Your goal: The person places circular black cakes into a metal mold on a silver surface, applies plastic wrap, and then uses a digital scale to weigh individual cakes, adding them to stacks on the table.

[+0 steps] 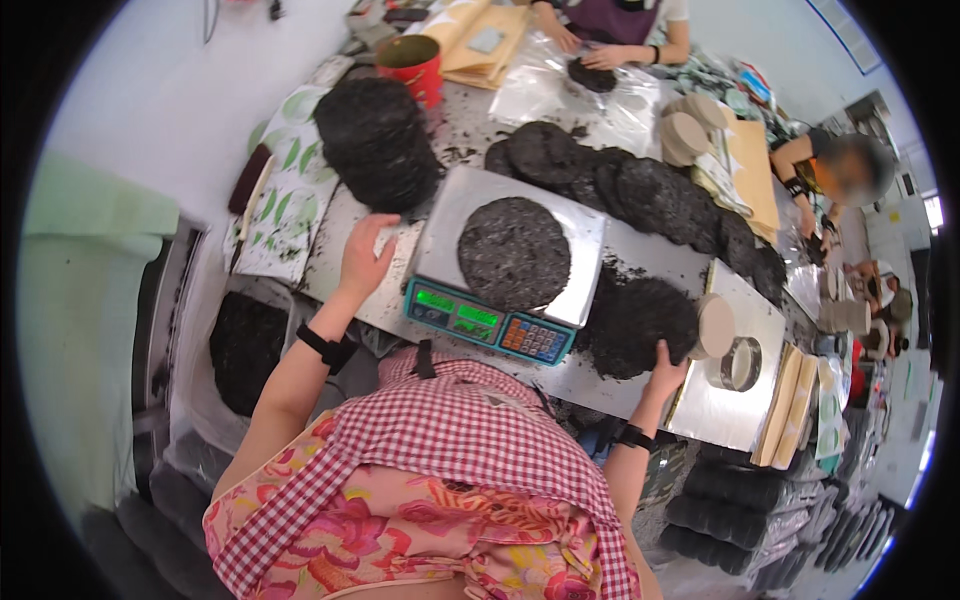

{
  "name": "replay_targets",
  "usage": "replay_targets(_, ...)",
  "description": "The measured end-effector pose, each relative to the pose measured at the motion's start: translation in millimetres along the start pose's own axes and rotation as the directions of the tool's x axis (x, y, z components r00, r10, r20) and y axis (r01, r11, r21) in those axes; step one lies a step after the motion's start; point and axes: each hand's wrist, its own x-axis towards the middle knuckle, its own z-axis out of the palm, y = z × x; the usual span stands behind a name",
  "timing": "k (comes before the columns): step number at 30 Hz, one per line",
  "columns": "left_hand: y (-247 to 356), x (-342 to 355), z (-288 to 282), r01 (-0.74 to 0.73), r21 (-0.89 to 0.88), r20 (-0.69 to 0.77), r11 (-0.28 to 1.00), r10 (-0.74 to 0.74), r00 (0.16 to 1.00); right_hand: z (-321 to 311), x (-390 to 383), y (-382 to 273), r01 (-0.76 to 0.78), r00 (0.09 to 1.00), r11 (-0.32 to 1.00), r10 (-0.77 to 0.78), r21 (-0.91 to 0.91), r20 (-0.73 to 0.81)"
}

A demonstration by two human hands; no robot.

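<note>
A dark, crumbly round cake (515, 253) lies on the metal pan of a teal-framed digital scale (480, 325), whose green display is lit. Left of the pan, my left hand (368, 258) is open with its fingers apart, just below a tall stack of dark cakes (375, 145). My right hand (665, 372) grips the near right edge of another dark round cake (640, 325), right of the scale. That cake is slightly blurred, and part of my fingers is hidden at its edge.
A row of overlapping dark cakes (650, 195) runs behind the scale. At right are a beige disc (714, 326) and a metal ring (738, 364) on a metal sheet. A red bucket (412, 70) and leaf-patterned paper (290, 190) stand at back left. Co-workers' hands (605, 58) work across the table.
</note>
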Motion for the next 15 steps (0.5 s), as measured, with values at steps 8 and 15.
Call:
replay_targets(8, 22.5, 41.3, 7.4, 0.281, -0.482, 0.089, 0.83, -0.272, 0.958, 56.2, 7.7, -138.8, -0.067, 0.986, 0.899, -0.007, 0.433, 0.169)
replay_targets(15, 71.7, 38.0, 100.3, 0.448, -0.544, 0.363, 0.709, -0.282, 0.888, 168.4, -41.2, -117.3, -0.803, 0.484, 0.481, 0.182, 0.352, 0.856)
